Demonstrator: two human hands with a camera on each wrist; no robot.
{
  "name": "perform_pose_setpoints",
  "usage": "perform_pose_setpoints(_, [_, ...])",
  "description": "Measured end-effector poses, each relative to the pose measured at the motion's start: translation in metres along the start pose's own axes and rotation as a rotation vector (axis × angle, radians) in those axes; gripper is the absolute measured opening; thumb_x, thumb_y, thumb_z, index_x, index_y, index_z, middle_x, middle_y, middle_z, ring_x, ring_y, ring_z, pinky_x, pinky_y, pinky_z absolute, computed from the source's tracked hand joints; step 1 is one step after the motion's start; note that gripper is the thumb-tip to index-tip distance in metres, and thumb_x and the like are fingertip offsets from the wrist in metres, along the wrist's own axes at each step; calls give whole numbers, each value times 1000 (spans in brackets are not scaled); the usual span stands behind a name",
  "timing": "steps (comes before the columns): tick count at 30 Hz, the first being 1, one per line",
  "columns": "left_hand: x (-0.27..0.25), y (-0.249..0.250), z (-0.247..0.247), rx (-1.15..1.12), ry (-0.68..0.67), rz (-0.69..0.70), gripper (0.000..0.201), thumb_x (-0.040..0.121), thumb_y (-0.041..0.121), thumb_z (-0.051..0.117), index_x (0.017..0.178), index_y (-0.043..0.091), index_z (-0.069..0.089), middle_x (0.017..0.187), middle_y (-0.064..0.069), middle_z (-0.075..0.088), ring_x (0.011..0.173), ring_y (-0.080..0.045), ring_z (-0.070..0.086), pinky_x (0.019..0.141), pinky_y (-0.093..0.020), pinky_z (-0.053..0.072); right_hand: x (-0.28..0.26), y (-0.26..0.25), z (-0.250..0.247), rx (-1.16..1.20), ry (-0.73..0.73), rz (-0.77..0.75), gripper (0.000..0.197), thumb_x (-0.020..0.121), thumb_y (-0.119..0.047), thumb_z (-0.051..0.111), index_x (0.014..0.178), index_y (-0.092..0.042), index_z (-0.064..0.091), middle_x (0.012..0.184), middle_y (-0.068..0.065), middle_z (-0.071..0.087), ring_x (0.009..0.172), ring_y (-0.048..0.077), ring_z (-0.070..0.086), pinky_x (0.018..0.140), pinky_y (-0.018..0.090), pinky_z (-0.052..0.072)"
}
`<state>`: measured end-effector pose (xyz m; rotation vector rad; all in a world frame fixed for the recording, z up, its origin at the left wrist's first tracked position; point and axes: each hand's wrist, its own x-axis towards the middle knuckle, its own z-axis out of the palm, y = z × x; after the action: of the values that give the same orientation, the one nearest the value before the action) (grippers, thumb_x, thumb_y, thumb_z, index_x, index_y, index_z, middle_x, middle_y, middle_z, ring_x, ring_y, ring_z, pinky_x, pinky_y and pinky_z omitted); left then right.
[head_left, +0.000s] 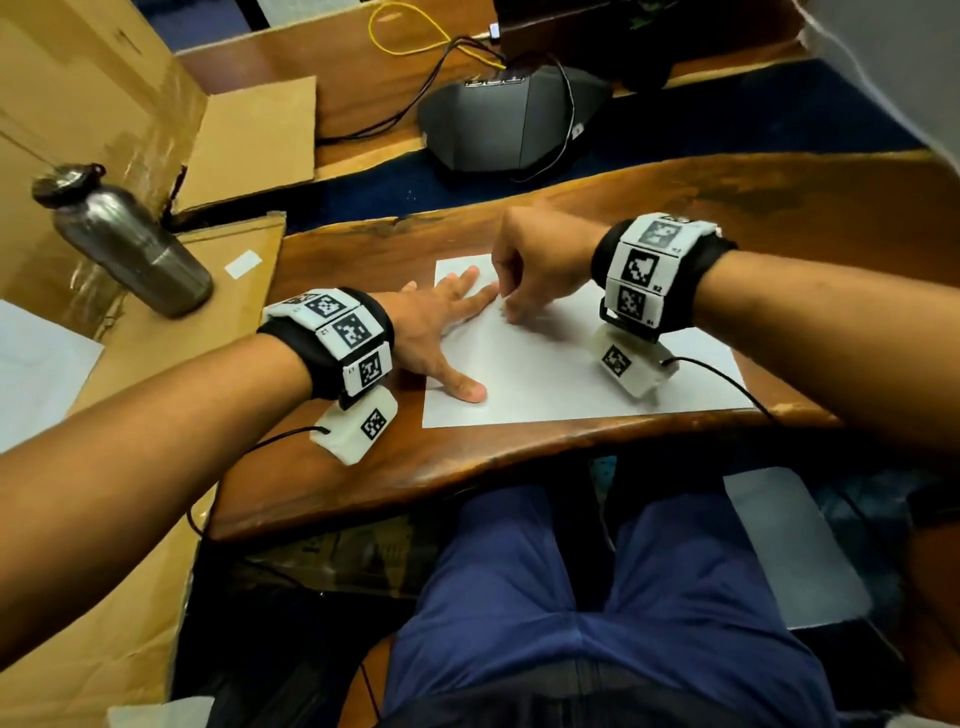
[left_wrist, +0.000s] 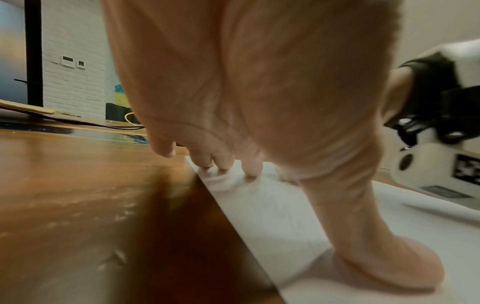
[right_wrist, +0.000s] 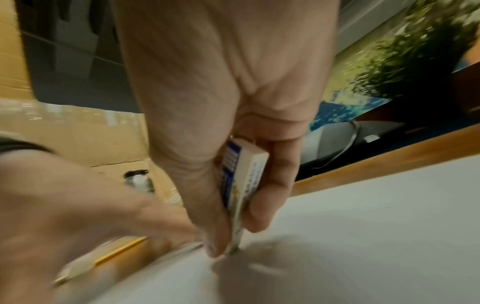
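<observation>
Right wrist view alone reveals the eraser (right_wrist: 246, 179) pinched in the right hand (head_left: 540, 260), tip on the paper (head_left: 571, 379) near its eleven o'clock corner; head view shows the left hand (head_left: 436, 332) pressing flat at nine o'clock.

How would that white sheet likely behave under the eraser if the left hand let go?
Probably thin and floppy: the sheet of paper ripples where the left hand presses it flat. Likely light and apt to slide on the glossy table, since only that hand pins it while the right hand holds the eraser against it. Hard pushing might crease it.
</observation>
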<state>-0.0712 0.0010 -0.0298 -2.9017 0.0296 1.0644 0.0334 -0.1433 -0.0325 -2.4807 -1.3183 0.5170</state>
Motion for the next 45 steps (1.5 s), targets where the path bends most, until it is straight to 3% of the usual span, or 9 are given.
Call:
perform_pose_setpoints(4, [-2,3,-1,-12,-13,-23,119,76,67,67,156,31,-14,161,4,-29,150,-24,-16,119,-47,-7,-13,-13,6,-16,-240,-63,16,70,-25,90,68,-19,75,64,-3,73,51,6,64,52,16,50])
perform_pose_setpoints(10, [13,-9,5,-4,12,26,135,64,78,68,151,35,-25,160,5,-31,150,-20,-17,120,-50,-8,3,8,-9,7,39,51,19,70,-25,90,66,-18,73,61,-4,71,52,7,64,49,12,40])
perform_pose_setpoints(15, [14,-10,6,5,10,21,130,69,76,67,153,30,-21,160,4,-31,150,-19,-18,120,-47,-8,-17,-16,5,-2,-276,-28,17,69,-28,91,71,-18,76,63,-6,73,52,4,66,50,13,48])
perform_pose_setpoints(21, [17,-13,8,-7,29,42,140,59,81,67,152,32,-25,160,4,-30,151,-21,-17,121,-52,-6,11,5,-11,31,45,62,16,67,-24,90,68,-17,76,63,1,73,54,10,65,59,22,55])
perform_pose_setpoints(26, [12,-12,9,-24,41,38,134,69,74,68,153,24,-23,159,5,-32,150,-15,-18,119,-42,-10,-8,-15,2,-8,-275,-29,18,69,-28,91,72,-17,77,65,-4,74,52,6,65,52,15,49])
perform_pose_setpoints(32, [15,-12,10,-23,47,39,142,61,80,69,152,27,-25,160,5,-30,151,-20,-15,122,-47,-7,18,2,-10,-4,100,53,15,70,-24,87,69,-14,76,62,2,71,55,1,58,76,23,40])
perform_pose_setpoints(38, [13,-12,9,-1,43,33,135,66,79,66,152,27,-24,159,2,-33,150,-20,-19,122,-47,-5,-1,-17,-3,-39,-263,-22,17,69,-28,90,73,-18,77,64,-4,74,54,7,67,57,17,52])
perform_pose_setpoints(43, [14,-11,9,-10,37,17,139,62,80,68,152,30,-26,159,0,-33,150,-23,-20,121,-49,-7,22,1,-11,-33,88,51,18,70,-27,89,70,-16,76,61,0,72,53,7,63,54,5,39])
perform_pose_setpoints(45, [11,-10,8,-12,36,4,136,64,78,68,152,30,-24,159,-3,-34,149,-25,-21,120,-49,-7,15,-7,-5,-68,16,-2,16,71,-25,89,69,-17,75,61,-2,72,51,7,64,51,7,43])
